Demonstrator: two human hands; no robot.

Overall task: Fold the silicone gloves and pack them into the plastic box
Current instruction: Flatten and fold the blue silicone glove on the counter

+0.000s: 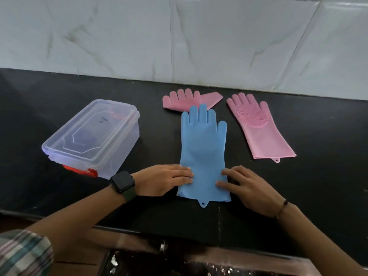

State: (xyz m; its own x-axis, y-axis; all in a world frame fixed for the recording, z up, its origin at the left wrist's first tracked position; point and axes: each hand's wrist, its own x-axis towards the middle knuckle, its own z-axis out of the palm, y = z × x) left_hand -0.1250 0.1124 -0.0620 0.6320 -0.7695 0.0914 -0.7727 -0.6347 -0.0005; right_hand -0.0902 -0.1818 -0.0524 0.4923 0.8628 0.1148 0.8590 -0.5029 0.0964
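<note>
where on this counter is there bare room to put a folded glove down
Bare patches: between the plastic box and blue glove; right of the flat pink glove; left of the box. Crowded: the back, where the folded pink glove touches blue fingertips.

Soft even daylight, faint shadows, mild blur, wide-angle bowing at edges.

Between our left hand and right hand a flat glove lies on the worktop, both hands resting on its cuff edges. Left of our left hand stands the lidded plastic box. Beyond our fingertips lies a folded glove; beyond our right hand, another glove lies flat.
</note>
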